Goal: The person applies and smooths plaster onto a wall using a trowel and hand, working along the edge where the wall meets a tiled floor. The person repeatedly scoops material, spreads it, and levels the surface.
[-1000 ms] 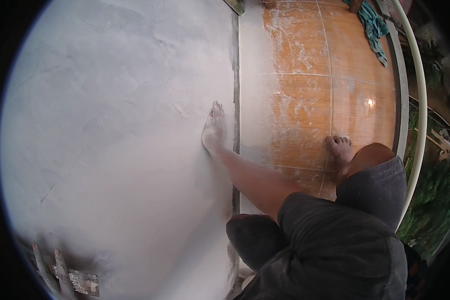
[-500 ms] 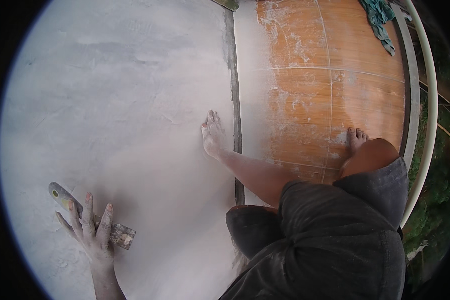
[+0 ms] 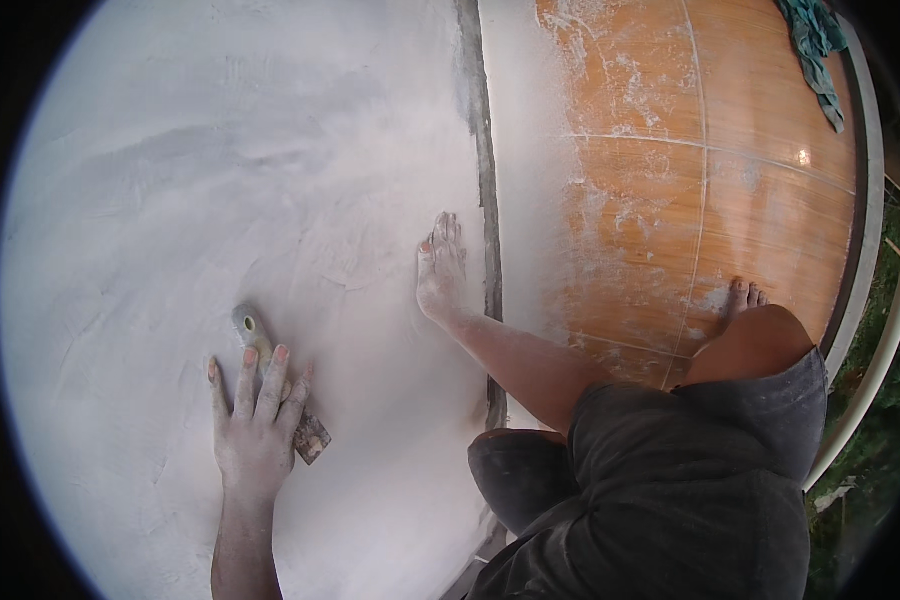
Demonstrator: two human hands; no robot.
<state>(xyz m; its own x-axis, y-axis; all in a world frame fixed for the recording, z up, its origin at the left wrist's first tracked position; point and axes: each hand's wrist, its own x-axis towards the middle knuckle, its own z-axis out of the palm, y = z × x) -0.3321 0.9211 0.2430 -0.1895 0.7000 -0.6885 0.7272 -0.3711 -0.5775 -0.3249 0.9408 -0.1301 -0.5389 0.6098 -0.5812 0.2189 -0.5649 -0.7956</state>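
Scraper (image 3: pixel 260 337) lies slantwise beneath the left hand (image 3: pixel 255 440), over a pale, powdery surface (image 3: pixel 150 260) (wall or floor, cannot tell from this angle). Handle (image 3: pixel 242 318) points up and to the left past the fingertips; stained blade (image 3: pixel 311 438) shows low on the right, just beside the outermost finger. Carried crosswise like this, the tool seems stowed against the hand rather than set for a stroke, probably so that the fingers (image 3: pixel 272 385) can spread and feel the surface while keeping hold of it. Grip looks light: fingers lie long over the handle, not curled in a fist; thumb hidden, so its share of the hold cannot be told. Whether blade or palm touches the surface is also unclear. Right hand (image 3: pixel 442 275) holds nothing visible; it appears to rest on the same surface, near the grey strip (image 3: pixel 485 150), fingers extended and close together, thumb side to the left, presumably as a prop for the leaning body. Left forearm rises nearly straight from the lower edge, back of hand toward the view; right arm reaches out at a slant from the dark clothing (image 3: pixel 670 490), crossing the strip. Foot (image 3: pixel 748 295) stands on the orange tiles (image 3: pixel 770 190), well apart from both hands; green rag (image 3: pixel 818 55) lies farther up, near the tiles' outer edge.
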